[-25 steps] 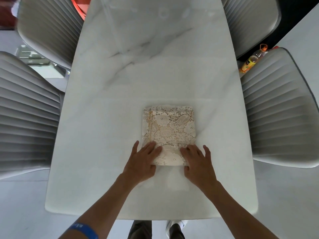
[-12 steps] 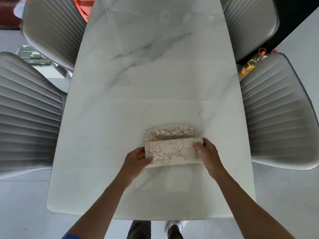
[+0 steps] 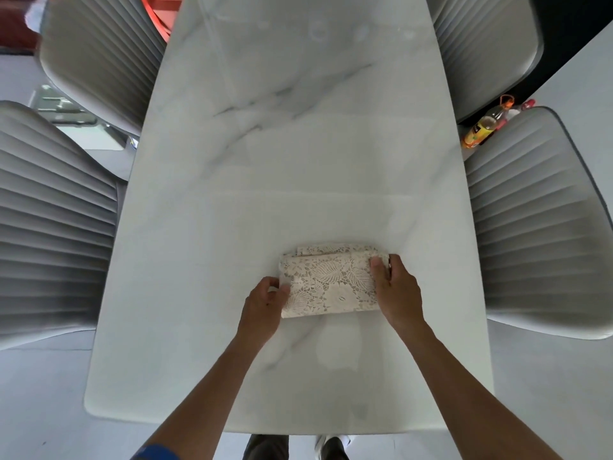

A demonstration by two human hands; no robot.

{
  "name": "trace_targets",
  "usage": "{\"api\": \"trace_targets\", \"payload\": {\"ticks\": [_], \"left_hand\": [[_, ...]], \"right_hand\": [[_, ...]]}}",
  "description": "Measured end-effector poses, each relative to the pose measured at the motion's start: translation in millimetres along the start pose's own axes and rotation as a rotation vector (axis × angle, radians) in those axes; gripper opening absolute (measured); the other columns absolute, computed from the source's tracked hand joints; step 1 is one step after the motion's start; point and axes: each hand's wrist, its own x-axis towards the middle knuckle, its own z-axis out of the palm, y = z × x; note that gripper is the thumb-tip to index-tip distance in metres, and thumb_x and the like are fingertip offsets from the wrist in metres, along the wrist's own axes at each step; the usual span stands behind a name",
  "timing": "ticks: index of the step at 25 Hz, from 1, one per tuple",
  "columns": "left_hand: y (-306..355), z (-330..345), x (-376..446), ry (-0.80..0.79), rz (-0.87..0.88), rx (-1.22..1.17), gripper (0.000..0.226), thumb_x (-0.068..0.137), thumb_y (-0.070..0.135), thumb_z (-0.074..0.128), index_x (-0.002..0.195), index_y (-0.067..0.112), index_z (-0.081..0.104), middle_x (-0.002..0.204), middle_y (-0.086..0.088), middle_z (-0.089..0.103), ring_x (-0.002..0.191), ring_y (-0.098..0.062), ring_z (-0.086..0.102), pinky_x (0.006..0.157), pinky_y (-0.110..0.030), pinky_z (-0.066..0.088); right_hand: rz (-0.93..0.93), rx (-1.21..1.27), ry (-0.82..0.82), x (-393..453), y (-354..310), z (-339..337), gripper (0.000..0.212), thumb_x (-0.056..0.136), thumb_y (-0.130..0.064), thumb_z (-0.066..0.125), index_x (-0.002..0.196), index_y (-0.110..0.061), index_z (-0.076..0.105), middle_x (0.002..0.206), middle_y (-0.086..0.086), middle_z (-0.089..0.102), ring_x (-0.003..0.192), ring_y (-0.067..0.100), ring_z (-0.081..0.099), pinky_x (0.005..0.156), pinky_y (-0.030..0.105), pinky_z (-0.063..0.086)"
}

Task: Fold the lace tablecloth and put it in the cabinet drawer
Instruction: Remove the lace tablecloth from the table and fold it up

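The lace tablecloth (image 3: pixel 328 283) is folded up into a small, thick bundle. It is cream with a leaf and flower pattern full of little holes. It lies on the table (image 3: pixel 298 161), closer to the near edge than the far edge, and a bit toward the right side. A thin strip of a lower layer peeks out along the far side of the bundle.

The left hand (image 3: pixel 262 303) is at the left end of the bundle. Its fingers are curled in and its thumb pinches the cloth at that end. The right hand (image 3: pixel 396 293) is at the right end. Its thumb lies on top of the cloth and its fingers wrap around the end, so it grasps the cloth too. Both hands hold the bundle from its two short ends.

A bit of blue sleeve (image 3: pixel 156 453) shows on the left arm, at the bottom of the picture.

The table is long and white, with thin grey lines like marble. Its near edge is rounded at the corners.

Grey chairs with ribbed backs stand along both long sides. One chair (image 3: pixel 49 227) is by the left edge and another chair (image 3: pixel 99 54) is farther back on that side. On the right, a chair (image 3: pixel 544 227) is close by and another chair (image 3: pixel 487 44) is farther back.

A bottle (image 3: pixel 484 126) with an orange drink and an orange cap stands on the floor between the two right chairs.

Below the near edge of the table you can see the person's dark shoes (image 3: pixel 298 448).
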Motion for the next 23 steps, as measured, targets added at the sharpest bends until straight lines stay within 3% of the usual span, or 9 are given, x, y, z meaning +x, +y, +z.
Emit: {"api": "trace_targets", "payload": {"ticks": [2,6,8,11,17,18,20,22,23], "left_hand": [[2.0,0.7,5.0,-0.009,-0.068,-0.043,0.018,0.096,0.033,0.059,0.096,0.018,0.068,0.087,0.002,0.073,0.083,-0.019,0.068,0.071,-0.030,0.052],[3.1,8.3,2.4,0.020,-0.043,-0.024,0.021,0.100,0.035,0.051,0.097,0.017,0.062,0.086,0.006,0.068,0.079,-0.011,0.062,0.068,-0.027,0.046],[3.6,12.4,0.8,0.053,-0.030,0.061,0.025,0.102,0.039,0.041,0.097,0.017,0.052,0.087,0.006,0.064,0.081,-0.015,0.060,0.071,-0.035,0.044],[8.0,14.1,3.1,0.088,-0.028,0.174,0.028,0.103,0.042,0.032,0.096,0.018,0.044,0.083,0.006,0.060,0.079,-0.023,0.057,0.069,-0.036,0.039],[19.7,17.5,18.0,0.220,0.013,0.329,0.034,0.104,0.044,0.032,0.092,0.016,0.045,0.075,0.001,0.059,0.074,-0.032,0.056,0.068,-0.034,0.035],[19.8,17.5,19.9,0.221,0.004,0.330,0.035,0.103,0.045,0.033,0.090,0.015,0.045,0.074,0.000,0.059,0.075,-0.033,0.057,0.067,-0.034,0.036],[17.4,17.9,21.1,0.209,-0.028,0.309,0.039,0.101,0.047,0.036,0.084,0.014,0.048,0.071,0.001,0.060,0.075,-0.031,0.060,0.065,-0.034,0.037],[20.6,12.9,26.0,0.204,-0.111,0.223,0.044,0.096,0.053,0.045,0.075,0.016,0.056,0.070,0.005,0.063,0.074,-0.023,0.061,0.066,-0.034,0.041],[23.7,9.3,31.2,0.193,-0.152,0.117,0.041,0.092,0.055,0.051,0.074,0.019,0.061,0.072,0.007,0.065,0.074,-0.018,0.062,0.067,-0.033,0.044]], "right_hand": [[0.061,-0.149,0.061,5.2,-2.9,5.2,0.040,0.099,-0.053,0.036,0.087,-0.016,0.047,0.073,0.007,0.060,0.081,0.037,0.059,0.074,0.042,0.046],[-0.042,-0.003,0.097,4.4,-4.1,8.6,0.033,0.101,-0.045,0.039,0.092,-0.014,0.042,0.086,0.007,0.058,0.082,0.039,0.058,0.068,0.040,0.040],[-0.073,-0.099,0.103,10.0,-8.0,9.3,0.033,0.101,-0.048,0.033,0.098,-0.016,0.039,0.086,0.008,0.064,0.077,0.039,0.061,0.065,0.038,0.037],[-0.110,-0.229,0.084,24.6,-17.5,9.5,0.033,0.102,-0.049,0.027,0.094,-0.017,0.035,0.072,0.006,0.065,0.071,0.038,0.064,0.063,0.037,0.037],[0.027,-0.356,0.054,39.1,-20.7,18.4,0.042,0.102,-0.047,0.028,0.106,-0.009,0.046,0.089,0.013,0.070,0.081,0.037,0.067,0.075,0.042,0.042],[-0.009,-0.382,0.107,38.8,-21.9,20.0,0.040,0.102,-0.045,0.031,0.112,-0.009,0.046,0.095,0.013,0.069,0.083,0.037,0.067,0.076,0.043,0.042],[-0.251,-0.447,0.221,33.1,-20.3,24.1,0.037,0.101,-0.036,0.041,0.127,-0.011,0.050,0.119,0.012,0.064,0.101,0.037,0.063,0.084,0.046,0.044],[-0.559,-0.482,0.184,24.3,-16.0,33.2,0.039,0.100,-0.031,0.045,0.136,-0.016,0.052,0.141,0.009,0.054,0.128,0.033,0.051,0.101,0.051,0.040],[-0.628,-0.501,0.123,21.2,-13.3,37.3,0.042,0.101,-0.033,0.042,0.140,-0.019,0.050,0.148,0.007,0.048,0.136,0.032,0.044,0.108,0.053,0.034]]}}
